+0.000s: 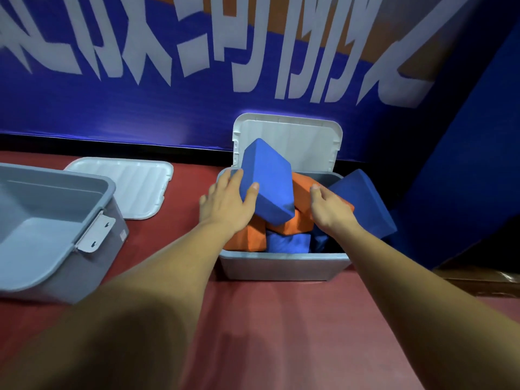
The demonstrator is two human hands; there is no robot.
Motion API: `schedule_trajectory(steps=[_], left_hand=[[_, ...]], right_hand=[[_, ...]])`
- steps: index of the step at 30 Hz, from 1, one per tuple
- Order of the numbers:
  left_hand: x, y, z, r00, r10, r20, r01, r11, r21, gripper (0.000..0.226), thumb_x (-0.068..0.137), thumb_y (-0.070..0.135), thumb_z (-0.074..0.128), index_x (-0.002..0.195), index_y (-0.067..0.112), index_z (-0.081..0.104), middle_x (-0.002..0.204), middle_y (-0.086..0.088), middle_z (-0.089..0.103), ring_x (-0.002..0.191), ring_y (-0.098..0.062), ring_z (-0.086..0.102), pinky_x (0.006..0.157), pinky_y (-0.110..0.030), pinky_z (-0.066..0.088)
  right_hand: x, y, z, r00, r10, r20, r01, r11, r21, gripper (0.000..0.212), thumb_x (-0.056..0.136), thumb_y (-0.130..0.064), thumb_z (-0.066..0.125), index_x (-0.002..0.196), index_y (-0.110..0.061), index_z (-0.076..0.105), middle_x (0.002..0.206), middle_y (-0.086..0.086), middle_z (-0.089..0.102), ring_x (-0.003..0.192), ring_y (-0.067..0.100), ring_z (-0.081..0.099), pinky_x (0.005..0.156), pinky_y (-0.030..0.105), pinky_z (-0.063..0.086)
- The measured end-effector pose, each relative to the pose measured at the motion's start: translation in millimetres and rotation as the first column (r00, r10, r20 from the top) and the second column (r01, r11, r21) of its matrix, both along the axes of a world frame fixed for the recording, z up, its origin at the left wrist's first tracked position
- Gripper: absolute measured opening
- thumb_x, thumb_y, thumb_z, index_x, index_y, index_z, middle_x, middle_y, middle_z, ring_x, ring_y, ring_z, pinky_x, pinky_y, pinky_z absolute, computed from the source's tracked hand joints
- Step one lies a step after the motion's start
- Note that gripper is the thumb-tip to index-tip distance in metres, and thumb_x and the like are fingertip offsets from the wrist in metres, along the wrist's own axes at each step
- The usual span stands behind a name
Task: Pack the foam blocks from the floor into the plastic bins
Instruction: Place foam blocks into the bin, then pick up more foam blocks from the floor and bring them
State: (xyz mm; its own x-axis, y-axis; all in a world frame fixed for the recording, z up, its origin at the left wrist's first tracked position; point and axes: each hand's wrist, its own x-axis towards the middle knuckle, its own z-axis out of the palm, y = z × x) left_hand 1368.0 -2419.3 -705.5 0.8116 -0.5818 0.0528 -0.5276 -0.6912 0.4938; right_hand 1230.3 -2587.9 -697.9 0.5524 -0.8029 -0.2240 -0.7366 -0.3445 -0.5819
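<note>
A grey plastic bin [284,267] stands on the red floor by the wall, holding several orange and blue foam blocks. My left hand [225,204] grips a blue foam block [267,178] tilted above the pile. My right hand [332,208] holds an orange foam block [302,190] lying across the pile, thumb on top. Another blue block [365,201] leans over the bin's right rim. A lower orange block [253,237] and a blue one [287,243] lie deeper inside.
A second grey bin [53,240] with a white latch stands open at the left, nothing inside. Its white lid [132,187] lies flat on the floor behind it. The right bin's lid [295,139] leans against the blue wall. A blue padded slope rises at the right.
</note>
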Motion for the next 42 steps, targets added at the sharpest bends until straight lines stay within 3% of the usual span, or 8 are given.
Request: schedule_trajectory(steps=[5,10,14,21,26,33,38,42], left_hand=[[-19.1,46.1,15.4,0.999,0.017,0.047,-0.019,0.998,0.058,0.065,0.101,0.062,0.032,0.158,0.030,0.029,0.166,-0.002,0.022,0.148,-0.029,0.029,0.116,-0.046,0.023],[-47.9,114.1,11.9,0.997,0.041,0.066,-0.049,0.990,0.129,0.066,0.100,0.063,0.032,0.157,0.030,0.030,0.165,-0.002,0.026,0.150,-0.024,0.026,0.120,-0.044,0.018],[-67.4,188.1,-1.4,0.994,0.080,0.067,-0.094,0.967,0.238,0.067,0.100,0.065,0.029,0.157,0.030,0.030,0.164,-0.001,0.027,0.150,-0.024,0.024,0.120,-0.044,0.016],[-86.7,295.0,-11.1,0.969,0.227,0.096,-0.245,0.923,0.295,0.068,0.099,0.066,0.027,0.157,0.030,0.031,0.164,-0.001,0.030,0.151,-0.020,0.023,0.122,-0.045,0.016],[-98.8,345.1,-16.6,0.922,0.376,0.096,-0.387,0.873,0.298,0.069,0.099,0.067,0.024,0.158,0.029,0.029,0.165,-0.003,0.026,0.151,-0.021,0.020,0.121,-0.045,0.015],[-165.4,408.8,31.2,0.833,0.541,0.116,-0.553,0.811,0.192,0.079,0.091,0.069,0.020,0.148,0.023,0.049,0.140,-0.006,0.055,0.136,-0.026,0.044,0.110,-0.047,0.031],[-245.4,478.3,90.6,0.797,0.604,0.023,-0.579,0.751,0.318,0.071,0.099,0.067,0.023,0.159,0.030,0.026,0.162,-0.003,0.030,0.150,-0.023,0.021,0.121,-0.046,0.017],[-332.9,536.2,125.4,0.759,0.650,-0.027,-0.597,0.712,0.370,0.074,0.096,0.069,0.018,0.159,0.030,0.023,0.162,-0.003,0.029,0.150,-0.024,0.021,0.121,-0.046,0.016]], right_hand=[[-12.5,59.0,8.8,0.995,0.090,-0.039,-0.091,0.996,-0.007,0.094,0.077,-0.081,0.007,0.157,-0.037,0.031,0.154,0.009,0.048,0.138,0.039,0.044,0.113,0.058,0.035],[-20.8,143.6,8.3,0.968,0.207,-0.140,-0.217,0.974,-0.060,0.068,0.098,-0.072,0.023,0.159,-0.042,0.024,0.160,0.013,0.036,0.146,0.040,0.031,0.117,0.057,0.026],[-24.6,217.9,0.9,0.912,0.362,-0.194,-0.379,0.923,-0.063,0.064,0.100,-0.069,0.026,0.158,-0.046,0.021,0.162,0.013,0.031,0.149,0.039,0.024,0.118,0.057,0.022],[-20.6,307.0,4.6,0.783,0.569,-0.252,-0.609,0.783,-0.124,0.069,0.098,-0.072,0.024,0.161,-0.045,0.012,0.163,0.014,0.027,0.151,0.040,0.018,0.119,0.059,0.018],[-9.6,339.1,8.4,0.664,0.680,-0.311,-0.746,0.629,-0.216,0.070,0.098,-0.072,0.022,0.161,-0.045,0.006,0.166,0.016,0.021,0.151,0.042,0.015,0.118,0.058,0.016],[-33.5,398.3,57.6,0.524,0.777,-0.347,-0.852,0.478,-0.214,0.071,0.098,-0.072,0.021,0.162,-0.043,0.008,0.167,0.016,0.020,0.153,0.043,0.010,0.122,0.058,0.012],[-91.4,471.9,112.8,0.421,0.836,-0.352,-0.906,0.400,-0.134,0.071,0.098,-0.071,0.021,0.162,-0.042,0.009,0.167,0.018,0.019,0.153,0.043,0.010,0.124,0.056,0.009],[-161.4,533.3,149.5,0.339,0.867,-0.364,-0.939,0.334,-0.080,0.070,0.099,-0.070,0.020,0.162,-0.042,0.008,0.166,0.019,0.020,0.153,0.044,0.010,0.123,0.057,0.010]])
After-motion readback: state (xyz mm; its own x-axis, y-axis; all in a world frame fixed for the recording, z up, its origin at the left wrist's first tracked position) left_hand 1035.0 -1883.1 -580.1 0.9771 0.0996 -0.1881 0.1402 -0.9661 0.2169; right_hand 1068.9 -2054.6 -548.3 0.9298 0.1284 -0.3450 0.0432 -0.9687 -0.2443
